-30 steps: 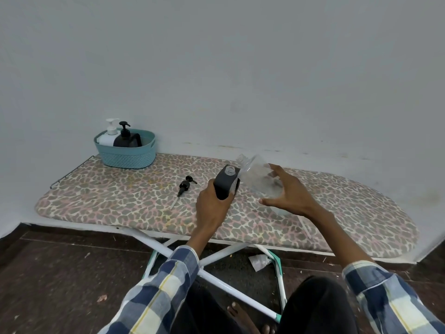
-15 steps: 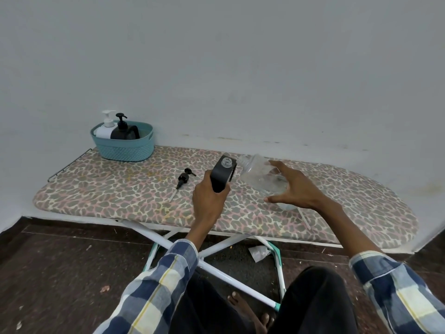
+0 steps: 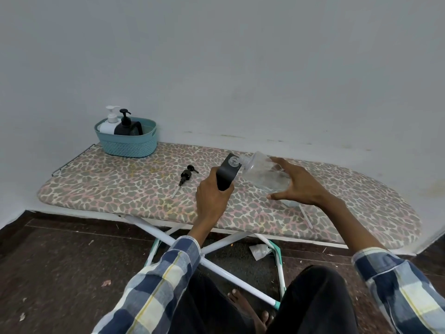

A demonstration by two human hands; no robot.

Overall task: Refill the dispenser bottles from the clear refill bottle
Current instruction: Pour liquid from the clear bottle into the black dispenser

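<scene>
A leopard-print ironing board (image 3: 134,186) stands against a bare wall. Near its centre, the left hand (image 3: 212,201) grips the black dispenser bottle (image 3: 227,173), and the right hand (image 3: 298,186) wraps the clear refill bottle (image 3: 265,175), tilted with its neck at the opening. Pour slowly, mouths aligned. The pump (image 3: 186,177) lies at nine o'clock, the basket (image 3: 127,143) at ten.

Clear plastic refill bottle (image 3: 266,174) in right hand (image 3: 297,186) now tipped flatter than 1.0 s ago; neck brought against the open mouth of the black rectangular dispenser bottle (image 3: 227,173). Left hand (image 3: 212,196) tilted the dispenser rightward.
</scene>
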